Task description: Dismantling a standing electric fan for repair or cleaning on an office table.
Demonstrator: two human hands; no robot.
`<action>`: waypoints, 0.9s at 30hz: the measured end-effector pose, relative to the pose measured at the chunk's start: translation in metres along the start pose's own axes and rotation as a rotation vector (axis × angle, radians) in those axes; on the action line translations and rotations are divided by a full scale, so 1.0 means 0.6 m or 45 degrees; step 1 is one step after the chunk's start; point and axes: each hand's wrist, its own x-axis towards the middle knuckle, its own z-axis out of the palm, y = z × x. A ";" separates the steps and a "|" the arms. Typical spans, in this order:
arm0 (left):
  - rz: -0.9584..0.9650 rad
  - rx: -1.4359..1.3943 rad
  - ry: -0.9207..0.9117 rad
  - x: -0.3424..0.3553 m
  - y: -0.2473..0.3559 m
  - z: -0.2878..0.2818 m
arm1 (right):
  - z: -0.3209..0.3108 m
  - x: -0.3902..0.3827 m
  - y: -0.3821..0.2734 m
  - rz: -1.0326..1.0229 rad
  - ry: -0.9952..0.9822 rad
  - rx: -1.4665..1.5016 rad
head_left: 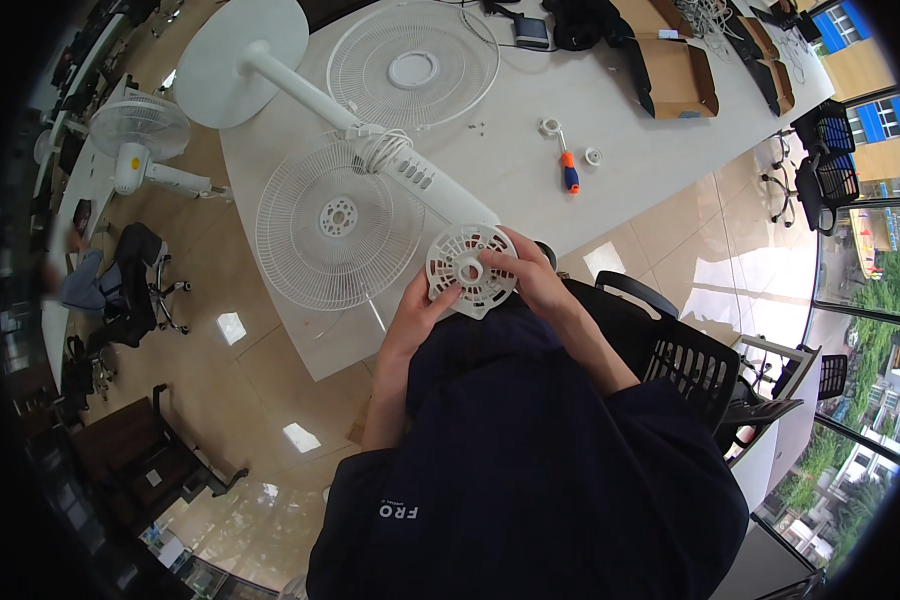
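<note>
Head view looked straight down on my two hands at the near edge of the white table (530, 200). Between them I held the round white slotted plastic motor housing (470, 268) at the head end of the dismantled white pedestal fan. My left hand (422, 312) cupped its lower left rim, fingers closed against the edge, seemingly to steady it. My right hand (523, 272) gripped the right rim, fingertips curled over the face toward the central hub. The disc's flat face pointed up at me, so the vents and hub showed plainly.

The fan's long white plastic pole (370, 130) ran diagonally away from the housing, up and left, to the round white base (238, 62) hanging past the far table edge. One white wire grille (338, 222) lay flat just left of the housing, another (413, 62) farther off. An orange-handled screwdriver (568, 172) lay well apart to the right.
</note>
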 end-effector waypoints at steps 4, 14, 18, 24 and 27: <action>-0.024 -0.188 -0.021 0.016 -0.024 -0.010 | -0.013 -0.004 0.001 0.045 0.009 0.026; -0.142 -0.444 0.199 0.064 -0.050 0.021 | -0.156 0.086 -0.001 0.062 0.318 -0.310; -0.163 -0.605 0.369 0.086 -0.051 0.044 | -0.356 0.225 0.039 -0.117 0.592 -1.150; -0.128 -0.641 0.552 0.102 -0.035 0.082 | -0.444 0.371 0.015 -0.011 0.774 -2.113; -0.079 -0.839 0.604 0.115 -0.021 0.096 | -0.440 0.417 -0.003 0.165 0.611 -2.358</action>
